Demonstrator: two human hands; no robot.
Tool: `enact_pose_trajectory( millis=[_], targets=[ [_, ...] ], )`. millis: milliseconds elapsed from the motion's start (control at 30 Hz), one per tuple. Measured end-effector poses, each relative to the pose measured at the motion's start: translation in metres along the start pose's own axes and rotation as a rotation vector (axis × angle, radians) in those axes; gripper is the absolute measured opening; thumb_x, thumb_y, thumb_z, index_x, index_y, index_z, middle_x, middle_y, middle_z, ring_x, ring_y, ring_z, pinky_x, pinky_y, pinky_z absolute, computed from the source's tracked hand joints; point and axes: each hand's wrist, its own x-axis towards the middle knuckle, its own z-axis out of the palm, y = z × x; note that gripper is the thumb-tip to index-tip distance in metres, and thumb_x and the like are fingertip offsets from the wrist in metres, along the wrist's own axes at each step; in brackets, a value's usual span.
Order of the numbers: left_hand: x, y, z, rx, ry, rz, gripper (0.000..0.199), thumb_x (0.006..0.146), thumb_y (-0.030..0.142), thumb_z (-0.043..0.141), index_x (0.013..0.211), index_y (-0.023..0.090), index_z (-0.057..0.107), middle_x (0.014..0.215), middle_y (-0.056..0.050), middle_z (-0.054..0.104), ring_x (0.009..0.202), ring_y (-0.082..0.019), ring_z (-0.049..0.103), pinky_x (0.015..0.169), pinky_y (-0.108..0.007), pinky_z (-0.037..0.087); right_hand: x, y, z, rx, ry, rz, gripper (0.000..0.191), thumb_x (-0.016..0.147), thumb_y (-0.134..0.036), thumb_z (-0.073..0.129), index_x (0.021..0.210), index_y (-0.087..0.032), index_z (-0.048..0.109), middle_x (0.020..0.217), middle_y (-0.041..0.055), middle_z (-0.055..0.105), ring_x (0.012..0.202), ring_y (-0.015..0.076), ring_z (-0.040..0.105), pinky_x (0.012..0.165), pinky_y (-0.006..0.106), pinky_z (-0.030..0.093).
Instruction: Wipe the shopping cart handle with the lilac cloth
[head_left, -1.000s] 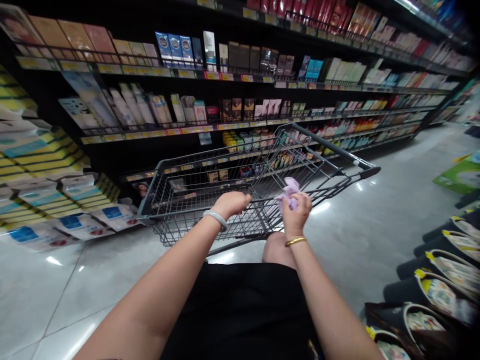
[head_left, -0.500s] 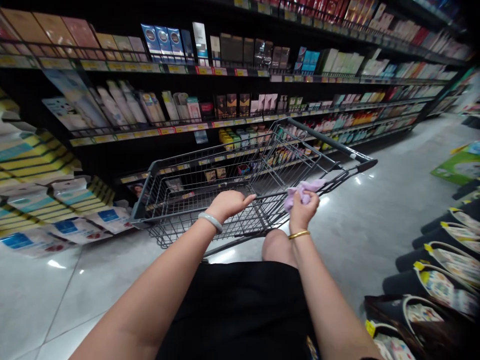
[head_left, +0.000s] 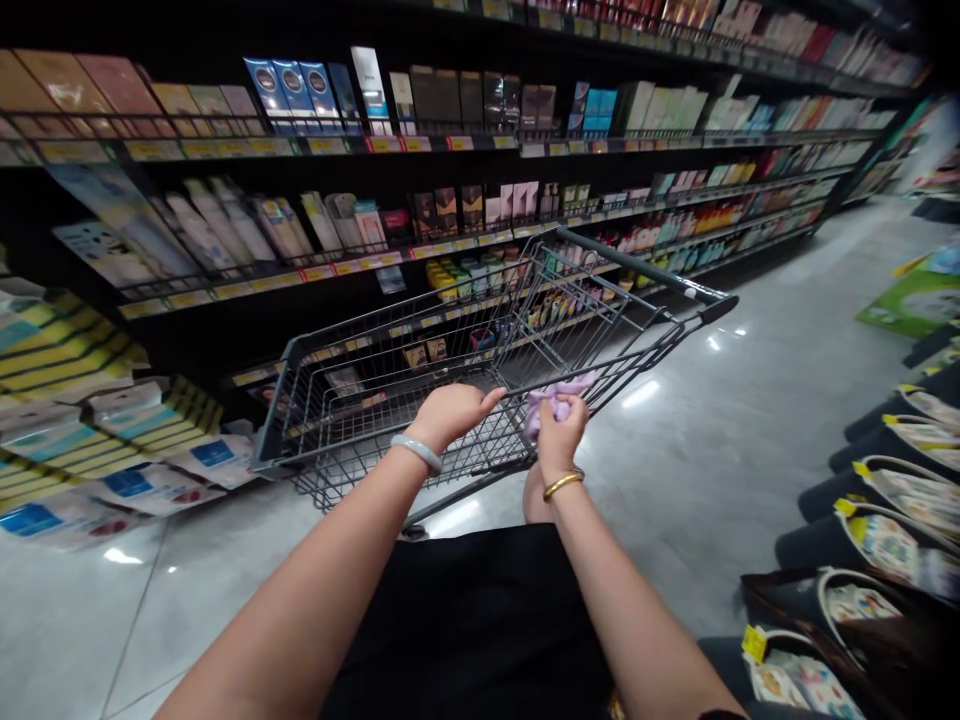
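A grey wire shopping cart (head_left: 390, 440) stands across in front of me, its handle (head_left: 645, 265) towards the right; I see no goods in its basket. My left hand (head_left: 452, 412) is closed round the near top rail, thumb pointing right along it. A crumpled light purple cloth (head_left: 541, 408) is bunched in my right hand (head_left: 562, 430), which presses it against the same rail, a little to the right of my left hand. The fingers of the right hand are curled into the cloth and partly hidden by it.
Behind the cart run long dark shelves (head_left: 330, 265) with boxes, bottles and tubes. Stacked white and yellow packs (head_left: 82, 430) sit on the floor at left. Along the right stand several dark buckets (head_left: 817, 540) with packaged goods. Grey shiny floor (head_left: 675, 450) lies between.
My right hand has slid the purple cloth leftward along the rail, closer to my left hand. The left hand keeps its grip on the rail. The view has shifted slightly.
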Motion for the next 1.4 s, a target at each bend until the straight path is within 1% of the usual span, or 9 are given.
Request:
enact_pose_trajectory(
  millis=[200, 300, 433, 633, 833, 967, 1100, 1300, 1400],
  targets=[
    [-0.004, -0.004, -0.006, 0.098, 0.014, 0.044, 0.090, 0.086, 0.072, 0.000, 0.077, 0.017, 0.070, 0.080, -0.012, 0.071, 0.075, -0.023, 0.065, 0.060, -0.029, 0.039, -0.055, 0.012, 0.010, 0.017, -0.262, 0.043, 0.017, 0.074, -0.030, 0.061, 0.087, -0.020, 0.055, 0.091, 0.0032, 0.054, 0.087, 0.0193, 0.053, 0.085, 0.034, 0.044],
    [-0.009, -0.016, -0.015, 0.208, -0.007, 0.086, 0.087, 0.085, 0.073, 0.004, 0.082, 0.018, 0.071, 0.083, -0.013, 0.071, 0.076, -0.025, 0.065, 0.060, -0.029, 0.039, -0.057, -0.001, 0.009, 0.032, -0.275, 0.038, 0.014, 0.076, -0.032, 0.061, 0.082, -0.021, 0.055, 0.088, 0.0021, 0.053, 0.088, 0.0192, 0.053, 0.085, 0.034, 0.044],
    [-0.019, -0.041, -0.022, 0.248, -0.040, 0.053, 0.086, 0.086, 0.072, 0.004, 0.083, 0.019, 0.071, 0.082, -0.012, 0.072, 0.076, -0.025, 0.065, 0.060, -0.028, 0.038, -0.054, -0.027, 0.012, 0.111, -0.294, -0.087, 0.011, 0.080, -0.029, 0.061, 0.085, -0.022, 0.056, 0.098, 0.0041, 0.052, 0.098, 0.0194, 0.052, 0.093, 0.035, 0.041],
    [-0.028, -0.063, -0.007, 0.101, -0.126, -0.029, 0.087, 0.087, 0.071, 0.002, 0.067, 0.018, 0.068, 0.071, -0.010, 0.070, 0.069, -0.020, 0.063, 0.058, -0.027, 0.036, -0.090, -0.009, 0.024, 0.025, -0.487, 0.038, 0.009, 0.073, -0.024, 0.064, 0.078, -0.021, 0.057, 0.089, 0.0038, 0.053, 0.091, 0.0216, 0.052, 0.087, 0.037, 0.043],
    [-0.022, -0.066, 0.002, 0.053, -0.107, -0.030, 0.086, 0.087, 0.071, 0.004, 0.060, 0.018, 0.066, 0.067, -0.010, 0.069, 0.067, -0.020, 0.062, 0.058, -0.027, 0.036, -0.086, -0.050, 0.032, 0.182, -0.457, -0.081, 0.006, 0.079, -0.024, 0.060, 0.083, -0.022, 0.056, 0.096, 0.0036, 0.053, 0.095, 0.0190, 0.053, 0.091, 0.033, 0.043],
    [-0.019, -0.068, 0.003, 0.119, -0.089, -0.019, 0.084, 0.085, 0.074, 0.008, 0.067, 0.018, 0.068, 0.073, -0.011, 0.070, 0.068, -0.021, 0.062, 0.057, -0.027, 0.037, -0.100, -0.023, 0.035, 0.087, -0.608, -0.077, 0.010, 0.071, -0.021, 0.065, 0.080, -0.023, 0.060, 0.097, 0.0044, 0.054, 0.096, 0.0211, 0.053, 0.091, 0.035, 0.044],
    [-0.015, -0.069, 0.008, 0.217, -0.092, -0.030, 0.077, 0.081, 0.079, 0.023, 0.071, 0.019, 0.070, 0.072, -0.012, 0.069, 0.070, -0.024, 0.064, 0.058, -0.029, 0.039, -0.118, 0.011, 0.037, 0.031, -0.587, 0.080, 0.006, 0.070, -0.020, 0.061, 0.070, -0.022, 0.056, 0.083, 0.0021, 0.054, 0.080, 0.0187, 0.054, 0.079, 0.032, 0.048],
    [-0.012, -0.071, 0.013, 0.214, -0.077, -0.018, 0.074, 0.085, 0.074, 0.022, 0.074, 0.019, 0.072, 0.078, -0.013, 0.071, 0.074, -0.025, 0.065, 0.061, -0.030, 0.041, -0.099, -0.027, 0.044, 0.154, -0.562, -0.095, 0.009, 0.075, -0.021, 0.060, 0.084, -0.023, 0.059, 0.099, 0.0037, 0.053, 0.100, 0.0188, 0.053, 0.094, 0.033, 0.042],
    [-0.013, -0.071, 0.010, 0.175, -0.088, -0.030, 0.078, 0.085, 0.075, 0.018, 0.071, 0.019, 0.070, 0.077, -0.013, 0.071, 0.073, -0.024, 0.064, 0.061, -0.029, 0.041, -0.104, -0.012, 0.042, 0.097, -0.589, -0.089, 0.012, 0.069, -0.017, 0.062, 0.080, -0.022, 0.060, 0.098, 0.0041, 0.053, 0.099, 0.0202, 0.052, 0.094, 0.036, 0.042]
  ],
)
